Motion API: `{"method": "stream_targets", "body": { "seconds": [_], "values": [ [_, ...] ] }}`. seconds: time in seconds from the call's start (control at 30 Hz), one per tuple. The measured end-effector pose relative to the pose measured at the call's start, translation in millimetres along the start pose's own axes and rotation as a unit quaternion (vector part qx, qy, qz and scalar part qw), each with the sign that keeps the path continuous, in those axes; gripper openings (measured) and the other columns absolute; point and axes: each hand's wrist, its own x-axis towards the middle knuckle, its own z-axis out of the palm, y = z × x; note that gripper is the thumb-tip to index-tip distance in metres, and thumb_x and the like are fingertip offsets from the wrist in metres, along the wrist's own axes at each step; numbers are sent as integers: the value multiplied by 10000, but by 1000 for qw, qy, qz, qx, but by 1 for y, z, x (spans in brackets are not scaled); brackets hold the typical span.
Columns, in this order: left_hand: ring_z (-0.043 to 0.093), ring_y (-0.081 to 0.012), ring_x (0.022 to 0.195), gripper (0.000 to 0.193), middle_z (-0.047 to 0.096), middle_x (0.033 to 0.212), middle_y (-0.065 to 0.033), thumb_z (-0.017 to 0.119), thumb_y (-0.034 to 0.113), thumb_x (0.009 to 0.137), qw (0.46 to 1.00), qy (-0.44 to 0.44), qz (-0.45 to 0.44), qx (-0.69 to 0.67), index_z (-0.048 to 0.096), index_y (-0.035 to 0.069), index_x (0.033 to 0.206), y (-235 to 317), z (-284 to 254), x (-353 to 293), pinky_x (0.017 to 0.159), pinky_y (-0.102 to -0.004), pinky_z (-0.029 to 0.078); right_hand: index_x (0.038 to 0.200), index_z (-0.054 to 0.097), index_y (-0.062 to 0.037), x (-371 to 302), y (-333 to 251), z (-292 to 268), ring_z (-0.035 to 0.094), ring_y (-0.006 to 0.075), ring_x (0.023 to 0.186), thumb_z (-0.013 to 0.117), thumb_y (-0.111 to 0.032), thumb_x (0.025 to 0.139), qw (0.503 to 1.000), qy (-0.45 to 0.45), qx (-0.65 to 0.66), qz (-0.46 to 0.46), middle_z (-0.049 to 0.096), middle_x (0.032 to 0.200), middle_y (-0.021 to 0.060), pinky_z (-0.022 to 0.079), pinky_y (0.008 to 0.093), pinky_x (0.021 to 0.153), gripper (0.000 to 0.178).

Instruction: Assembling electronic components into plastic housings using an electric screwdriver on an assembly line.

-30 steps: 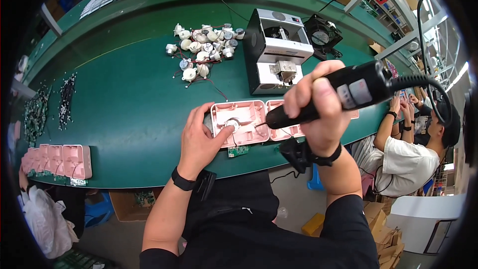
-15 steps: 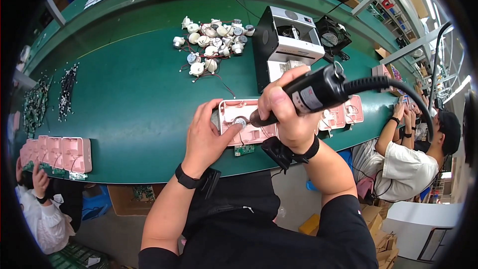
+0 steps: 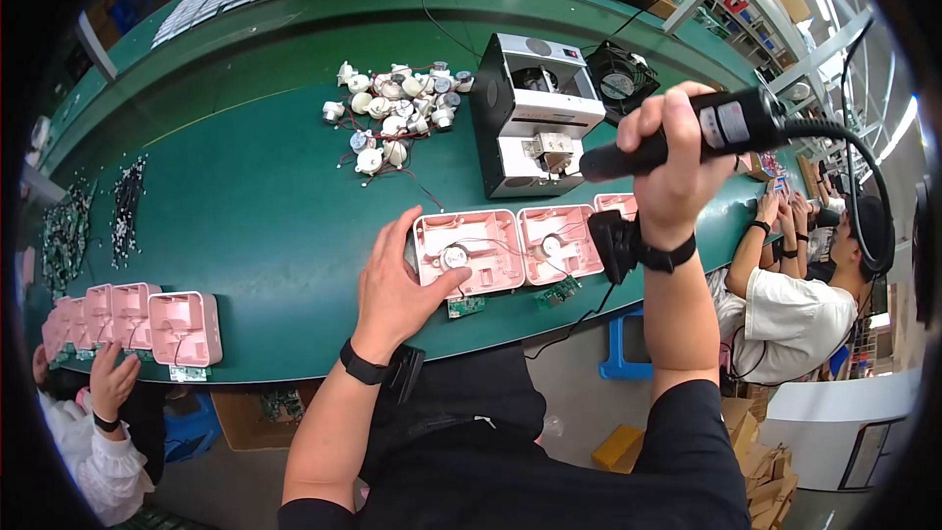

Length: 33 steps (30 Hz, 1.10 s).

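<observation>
My left hand grips a pink plastic housing by its left wall, the thumb reaching over the near edge. Inside that housing sits a small round motor with thin wires, close to the thumb tip. A green circuit board hangs out at the near side. My right hand is wrapped round a black corded electric screwdriver, raised off to the right, its front end pointing left. The screwdriver's bit cannot be made out. A second pink housing with a motor touches the first on its right.
A heap of white motors lies at the back, beside a black and silver machine and a black fan. More pink housings stand at left near a co-worker's hand. Another person sits at right.
My right hand has lifted the screwdriver away from the motor, up and to the right, uncovering the housings. My left hand stays on the housing.
</observation>
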Motion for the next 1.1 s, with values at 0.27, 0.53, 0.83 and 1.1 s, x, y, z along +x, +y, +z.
{"method": "stream_targets", "body": {
  "seconds": [0.27,0.53,0.83,1.1],
  "values": [
    [649,-307,1065,760,595,1282,-135,855,315,711,1000,-12,-4,-14,534,70,1354,3,-7,-1,862,-403,543,1043,543,-13,20,12,4,538,192,543,603,-134,959,997,17,-55,46,549,707,70,475,328,533,160],
    [640,-324,1108,750,596,1281,-135,850,318,720,1000,-23,2,-20,534,72,1354,4,-11,1,888,-412,542,1044,539,-20,-19,-43,51,538,194,551,594,-119,962,990,-73,98,76,547,708,76,478,340,544,140],
    [564,-153,663,787,610,1231,-84,865,297,697,999,16,32,-9,543,68,1377,-8,-4,-1,643,-300,507,1012,558,-4,16,-2,11,554,196,562,612,-112,958,999,33,-29,6,555,699,81,477,336,542,132],
    [560,-153,656,786,608,1234,-79,866,300,694,999,20,34,-8,545,70,1374,-11,-2,3,636,-300,505,1013,561,-13,24,15,2,549,193,560,606,-146,967,995,30,-27,92,553,699,76,465,325,540,147]
  ]
}}
